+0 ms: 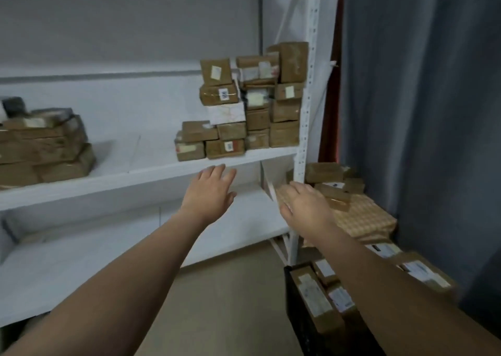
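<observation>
My left hand [210, 190] is stretched out with straight fingers just below the front edge of the white shelf [151, 172], holding nothing. My right hand [305, 205] reaches out with relaxed fingers over a patterned brown parcel [363, 214] that lies beside the rack's upright post [306, 111]; whether it touches the parcel is unclear. A stack of brown taped parcels [252, 103] with white labels stands at the right end of the shelf, above both hands.
Another pile of brown parcels [43, 147] lies at the shelf's left end. More labelled parcels [333, 182] are heaped outside the rack at right, and several [317, 296] stand in a dark crate near the floor. A grey curtain [423, 98] hangs at right. The lower shelf [108, 250] is white.
</observation>
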The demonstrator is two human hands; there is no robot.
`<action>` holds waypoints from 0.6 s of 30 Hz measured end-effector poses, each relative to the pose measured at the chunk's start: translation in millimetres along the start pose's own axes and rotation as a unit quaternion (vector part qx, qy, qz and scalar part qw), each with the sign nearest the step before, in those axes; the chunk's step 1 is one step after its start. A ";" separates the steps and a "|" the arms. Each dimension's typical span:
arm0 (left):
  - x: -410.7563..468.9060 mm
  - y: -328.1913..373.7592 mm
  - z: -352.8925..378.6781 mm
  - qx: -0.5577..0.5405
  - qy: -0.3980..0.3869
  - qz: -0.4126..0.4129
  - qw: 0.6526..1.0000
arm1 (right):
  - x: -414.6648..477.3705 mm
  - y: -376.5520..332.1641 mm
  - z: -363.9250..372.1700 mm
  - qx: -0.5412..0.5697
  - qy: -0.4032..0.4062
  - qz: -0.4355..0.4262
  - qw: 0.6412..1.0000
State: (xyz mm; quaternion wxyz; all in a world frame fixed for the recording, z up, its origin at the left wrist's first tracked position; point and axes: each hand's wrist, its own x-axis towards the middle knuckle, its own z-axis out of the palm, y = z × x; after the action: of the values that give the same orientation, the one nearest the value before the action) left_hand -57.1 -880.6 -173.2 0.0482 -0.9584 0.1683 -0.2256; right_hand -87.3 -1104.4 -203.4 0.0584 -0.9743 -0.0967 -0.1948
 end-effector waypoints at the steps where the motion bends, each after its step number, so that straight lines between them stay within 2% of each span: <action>1: 3.3 -20.6 -3.1 0.008 0.008 -0.006 1.000 | 17.1 -20.0 2.7 0.012 0.005 -0.014 1.000; 4: 17.7 -72.7 -14.6 0.017 0.029 -0.018 0.999 | 63.6 -66.0 4.7 0.056 0.028 -0.042 0.997; 8: 39.0 -121.9 -24.4 -0.002 0.062 -0.015 0.998 | 118.6 -95.7 -2.6 0.102 0.058 -0.034 0.992; 13: 67.8 -160.1 -11.6 -0.027 0.078 -0.022 0.996 | 170.3 -103.0 -5.2 0.116 0.085 -0.033 0.989; 18: 110.7 -182.4 14.6 -0.101 0.085 -0.047 0.990 | 222.2 -96.0 10.3 0.156 0.122 0.000 0.980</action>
State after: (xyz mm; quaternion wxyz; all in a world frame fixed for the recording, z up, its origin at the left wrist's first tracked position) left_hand 97.5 -747.3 -109.4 -0.0744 -0.9425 0.1482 -0.2903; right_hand 97.4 -972.5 -118.7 0.2210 -0.9221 -0.1176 -0.2949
